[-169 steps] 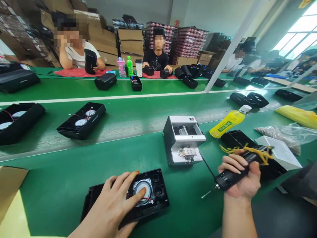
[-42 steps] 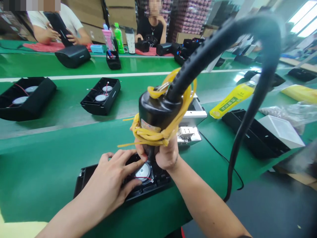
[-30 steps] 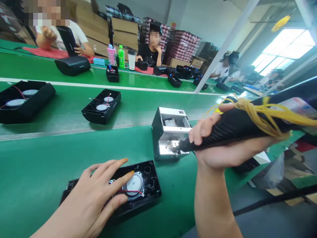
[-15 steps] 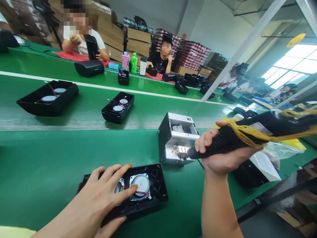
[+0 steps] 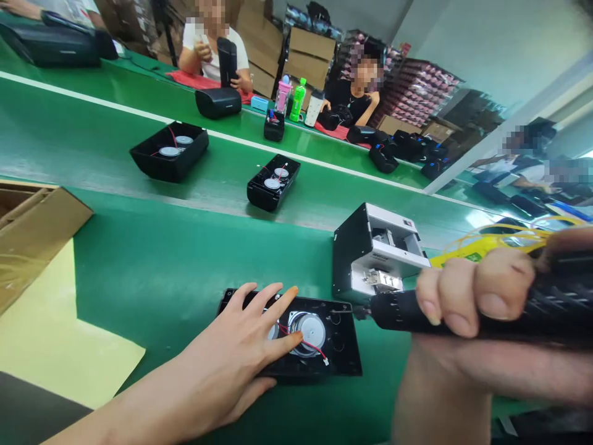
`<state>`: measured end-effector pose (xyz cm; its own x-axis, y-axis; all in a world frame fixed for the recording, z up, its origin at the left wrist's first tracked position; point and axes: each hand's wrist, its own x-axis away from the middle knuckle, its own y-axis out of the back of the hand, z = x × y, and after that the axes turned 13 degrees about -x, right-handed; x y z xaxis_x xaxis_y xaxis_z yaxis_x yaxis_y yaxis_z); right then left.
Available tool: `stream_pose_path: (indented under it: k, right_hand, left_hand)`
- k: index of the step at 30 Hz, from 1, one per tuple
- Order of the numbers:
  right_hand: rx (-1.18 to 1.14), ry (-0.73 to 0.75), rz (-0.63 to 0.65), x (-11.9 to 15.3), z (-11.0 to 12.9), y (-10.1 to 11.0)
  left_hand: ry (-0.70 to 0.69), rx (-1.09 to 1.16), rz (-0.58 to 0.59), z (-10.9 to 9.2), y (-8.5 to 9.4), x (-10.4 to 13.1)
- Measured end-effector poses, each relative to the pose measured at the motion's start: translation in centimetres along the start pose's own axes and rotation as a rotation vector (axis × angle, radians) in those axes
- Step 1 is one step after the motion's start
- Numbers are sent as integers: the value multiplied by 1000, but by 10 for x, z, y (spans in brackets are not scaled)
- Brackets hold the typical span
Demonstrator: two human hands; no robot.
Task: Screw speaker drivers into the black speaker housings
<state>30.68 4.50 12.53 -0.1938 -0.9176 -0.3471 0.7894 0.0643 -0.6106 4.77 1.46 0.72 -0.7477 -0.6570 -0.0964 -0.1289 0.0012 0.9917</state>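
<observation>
My left hand [image 5: 250, 346] is spread across a black speaker housing [image 5: 345, 349], holding it against the green bench. Its fingertips reach the far edge, its index finger lies over a round speaker driver [image 5: 309, 334], and its thumb is at the near side. A red wire with a small white connector [image 5: 325, 361] crosses the driver. My right hand [image 5: 477, 296] grips a black electric screwdriver [image 5: 398, 311]. The tool lies nearly level, its bit over the housing's far right corner; whether it touches cannot be made out. Fingers hide the second driver in part.
A screw feeder [image 5: 354, 247] stands just behind the housing. Beyond it, two open housings [image 5: 273, 183] [image 5: 171, 154] sit on the green conveyor. A cardboard box [image 5: 41, 241] and yellow paper [image 5: 92, 346] lie left. Co-workers sit across, near bottles [image 5: 299, 102] and more speakers.
The view has swung left. My right hand has brought the electric screwdriver from the screw feeder to the housing's far right corner. My left hand stays on the housing.
</observation>
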Motion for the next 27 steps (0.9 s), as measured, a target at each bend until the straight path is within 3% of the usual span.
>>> stream_pose_path:
  k: [2, 5, 10, 16, 27]
  right_hand:
    - [-4, 78, 114, 1, -19, -13]
    - [-51, -21, 170, 2, -52, -23]
    - [-72, -32, 258, 3, -88, -14]
    - [-48, -50, 253, 6, -100, -3]
    - [-34, -82, 247, 7, -107, -1]
  left_hand:
    - [-4, 10, -6, 1, -2, -1]
    - [5, 27, -11, 2, -3, -1]
    - [10, 49, -16, 2, 0, -1]
    - [6, 38, -29, 3, 0, -2]
    - [6, 29, -47, 3, 0, -3]
